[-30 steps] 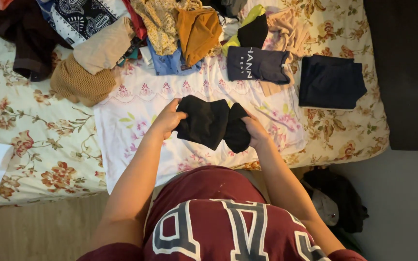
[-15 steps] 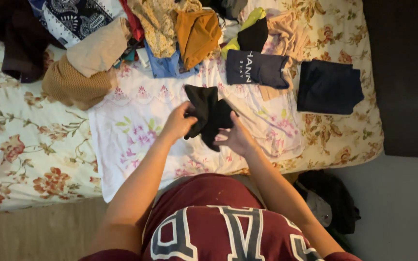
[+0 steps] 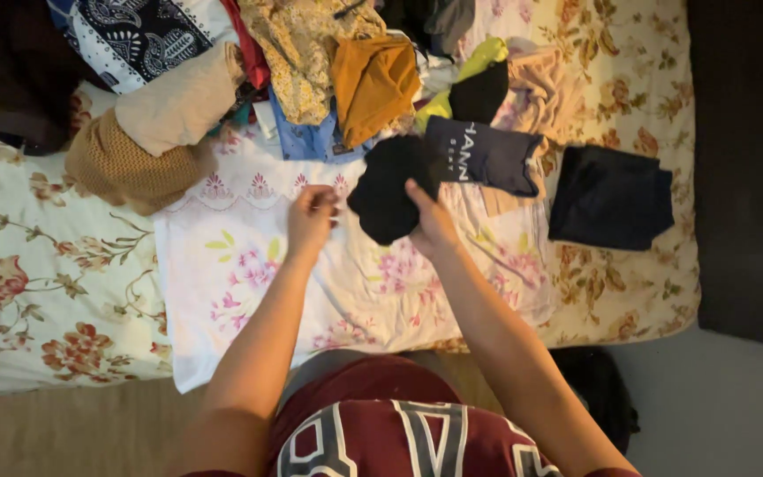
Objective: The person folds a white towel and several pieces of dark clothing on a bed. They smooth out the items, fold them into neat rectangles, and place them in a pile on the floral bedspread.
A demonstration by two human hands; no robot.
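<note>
Black garment (image 3: 388,190) now bunched and lifted, one-handed.
Right hand (image 3: 430,228) closed on it, beside the navy folded shirt (image 3: 485,155); left hand (image 3: 311,218) let go, fingers loosely curled, empty, above the white floral sheet (image 3: 249,291).

Home bedroom: floral bedspread (image 3: 64,291), pillow (image 3: 249,291), heap of unfolded clothes (image 3: 311,62).
</note>
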